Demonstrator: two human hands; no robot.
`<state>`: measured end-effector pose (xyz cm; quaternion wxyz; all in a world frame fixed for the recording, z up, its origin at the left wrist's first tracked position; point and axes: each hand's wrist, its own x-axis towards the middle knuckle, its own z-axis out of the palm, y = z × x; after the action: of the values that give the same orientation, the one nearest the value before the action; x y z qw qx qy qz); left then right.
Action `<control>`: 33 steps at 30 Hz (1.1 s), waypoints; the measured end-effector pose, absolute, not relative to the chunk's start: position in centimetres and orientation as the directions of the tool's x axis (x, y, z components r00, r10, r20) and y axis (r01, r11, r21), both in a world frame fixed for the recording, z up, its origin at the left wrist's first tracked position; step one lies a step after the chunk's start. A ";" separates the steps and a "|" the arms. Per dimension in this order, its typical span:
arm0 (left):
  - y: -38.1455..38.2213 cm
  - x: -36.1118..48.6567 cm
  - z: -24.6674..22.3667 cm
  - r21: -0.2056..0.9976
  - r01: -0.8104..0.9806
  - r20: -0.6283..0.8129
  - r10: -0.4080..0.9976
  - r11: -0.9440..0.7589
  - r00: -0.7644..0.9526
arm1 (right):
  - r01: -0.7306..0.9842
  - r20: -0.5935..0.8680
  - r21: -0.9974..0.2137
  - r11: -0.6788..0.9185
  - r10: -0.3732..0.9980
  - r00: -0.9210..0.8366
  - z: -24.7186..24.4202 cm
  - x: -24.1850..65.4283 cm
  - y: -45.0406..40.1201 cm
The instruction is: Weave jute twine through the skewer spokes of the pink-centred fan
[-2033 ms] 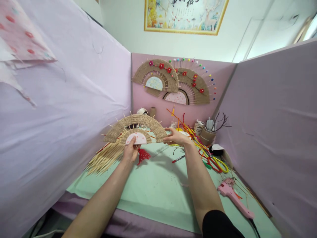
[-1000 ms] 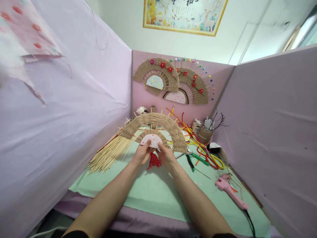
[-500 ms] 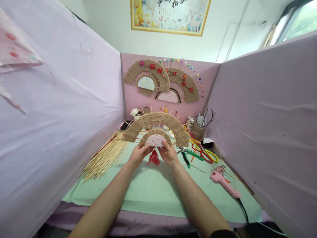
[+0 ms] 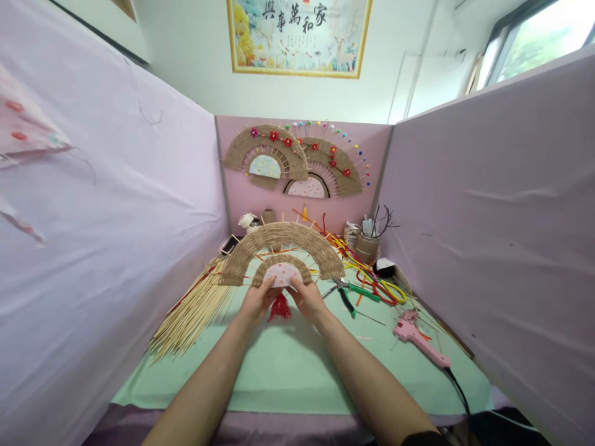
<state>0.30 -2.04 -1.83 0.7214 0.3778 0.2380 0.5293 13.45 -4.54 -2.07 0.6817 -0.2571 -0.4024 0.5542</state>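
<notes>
Between my two hands is a half-round fan (image 4: 283, 237) of woven brown cord on thin wooden sticks, its arch upward. A pink patterned cloth half-circle (image 4: 281, 275) covers its lower centre. My left hand (image 4: 258, 302) pinches the bottom edge on the left, thumb on the cloth. On the right, my right hand (image 4: 305, 298) grips the same edge in the same way. The other fingers are behind the fan, mostly hidden. A red tassel (image 4: 279, 308) hangs below the fan between my hands.
A bundle of thin sticks (image 4: 186, 316) lies to the left. On the right are green-handled pliers (image 4: 357, 291), coloured pipe cleaners (image 4: 393, 291) and a pink glue gun (image 4: 421, 341) with a cord. Two decorated fans (image 4: 264, 145) hang on the pink back panel (image 4: 334, 214). Fabric walls stand on both sides.
The view has tilted up and shifted slightly, so the wall picture shows more fully. Both hands keep their hold on the fan, which appears a little lower and further left.
</notes>
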 end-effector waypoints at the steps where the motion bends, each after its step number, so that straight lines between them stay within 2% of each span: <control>1: -2.0 0.3 -1.8 0.793 -0.590 0.059 0.943 0.154 0.326 | -0.505 0.283 -0.824 0.255 0.959 0.023 -2.2 13.2 -4.6; 4: -1.9 0.0 -1.8 0.768 -0.626 0.087 0.948 0.133 0.307 | -0.331 0.279 -0.914 0.234 0.955 -0.096 -3.2 12.2 -4.8; 7: -1.5 -0.6 -1.9 0.728 -0.678 0.082 0.970 0.100 0.231 | -0.156 0.126 -0.981 0.113 0.989 -0.075 -4.7 11.4 -4.5; 9: -1.2 -1.0 -2.0 0.698 -0.711 0.071 0.980 0.084 0.186 | -0.067 0.158 -0.986 0.153 0.985 -0.074 -5.5 11.2 -4.2; 13: -0.8 -1.5 -2.2 0.660 -0.745 0.045 0.985 0.096 0.168 | 0.014 0.139 -0.989 0.145 0.968 -0.209 -6.1 11.1 -3.9; 22: -0.6 -1.5 -2.3 0.622 -0.777 0.021 0.991 0.093 0.136 | 0.284 0.240 -0.908 0.309 0.937 -0.255 -5.1 11.0 -5.2; 25: -0.3 -1.5 -2.4 0.614 -0.785 0.004 0.994 0.083 0.108 | 0.365 0.260 -0.848 0.384 0.902 -0.344 -4.9 11.1 -5.9; 29: 0.1 -1.7 -2.4 0.599 -0.797 -0.044 0.997 0.072 0.057 | 0.367 0.260 -0.793 0.487 0.814 -0.519 -4.9 11.0 -6.9; 33: 0.1 -1.7 -2.4 0.597 -0.796 -0.072 0.995 0.099 0.070 | 0.361 0.287 -0.777 0.516 0.800 -0.526 -4.6 10.9 -7.0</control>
<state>-1.73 0.12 -2.44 0.7016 0.2074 0.2397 0.6382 10.91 -7.01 -4.61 0.3276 -0.3601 -0.8067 0.3351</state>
